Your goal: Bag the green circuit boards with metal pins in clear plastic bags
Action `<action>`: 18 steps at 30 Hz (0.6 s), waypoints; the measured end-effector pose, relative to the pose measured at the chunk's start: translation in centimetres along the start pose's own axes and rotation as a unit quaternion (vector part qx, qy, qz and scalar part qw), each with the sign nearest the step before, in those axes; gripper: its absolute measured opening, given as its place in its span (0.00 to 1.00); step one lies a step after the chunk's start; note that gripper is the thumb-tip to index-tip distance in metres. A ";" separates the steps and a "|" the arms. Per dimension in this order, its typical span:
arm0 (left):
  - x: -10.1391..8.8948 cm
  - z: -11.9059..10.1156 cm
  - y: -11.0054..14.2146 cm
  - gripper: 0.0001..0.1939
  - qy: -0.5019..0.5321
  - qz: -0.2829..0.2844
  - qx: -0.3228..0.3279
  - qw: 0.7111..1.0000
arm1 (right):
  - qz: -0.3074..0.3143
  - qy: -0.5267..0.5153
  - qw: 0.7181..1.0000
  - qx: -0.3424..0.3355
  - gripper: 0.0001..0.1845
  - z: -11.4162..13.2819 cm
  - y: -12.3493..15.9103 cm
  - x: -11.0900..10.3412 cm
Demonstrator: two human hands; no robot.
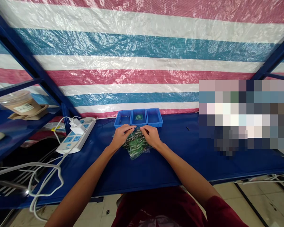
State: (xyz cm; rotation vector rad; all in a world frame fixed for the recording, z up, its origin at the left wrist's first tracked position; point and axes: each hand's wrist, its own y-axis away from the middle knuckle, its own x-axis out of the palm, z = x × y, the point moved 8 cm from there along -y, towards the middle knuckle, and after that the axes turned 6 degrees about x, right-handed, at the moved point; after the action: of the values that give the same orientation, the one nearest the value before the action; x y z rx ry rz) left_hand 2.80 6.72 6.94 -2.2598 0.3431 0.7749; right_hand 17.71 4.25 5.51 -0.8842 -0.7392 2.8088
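Observation:
My left hand (123,136) is closed in a pinch, thumb and forefinger pointing inward above a heap of small items. Opposite it, my right hand (151,135) is pinched too, a short gap from the left. What the fingertips hold is too small to make out; a bit of clear film shows between them. Under both hands lie several clear plastic bags (136,148) with green contents, mixed with thin dark and silvery metal pieces (133,136). Just behind are three joined blue trays: the left tray (118,117) has a few thin pieces, the middle tray (145,123) a green item.
On the left sits a white power strip (85,138) with plugged-in chargers (77,126) and looping white cables (58,176). A drink cup (23,104) stands on the side shelf. One small dark piece (187,128) lies on the blue table (175,151) at right, near a blurred-out area.

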 end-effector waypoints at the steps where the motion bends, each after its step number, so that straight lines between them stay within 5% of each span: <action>1: 0.0 0.2 0.1 0.20 0.000 0.002 -0.008 1.000 | -0.001 -0.004 1.000 -0.001 0.21 0.1 0.0 0.0; 18: 1.7 -0.6 0.8 0.23 0.050 0.088 -0.032 0.994 | 0.060 -0.041 0.996 -0.053 0.15 0.9 0.3 1.0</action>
State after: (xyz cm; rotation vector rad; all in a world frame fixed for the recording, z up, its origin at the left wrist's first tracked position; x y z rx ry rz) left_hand 3.97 5.70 5.78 -2.3576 0.5786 0.7733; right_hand 16.41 3.82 5.53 -0.8615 -0.8820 2.9507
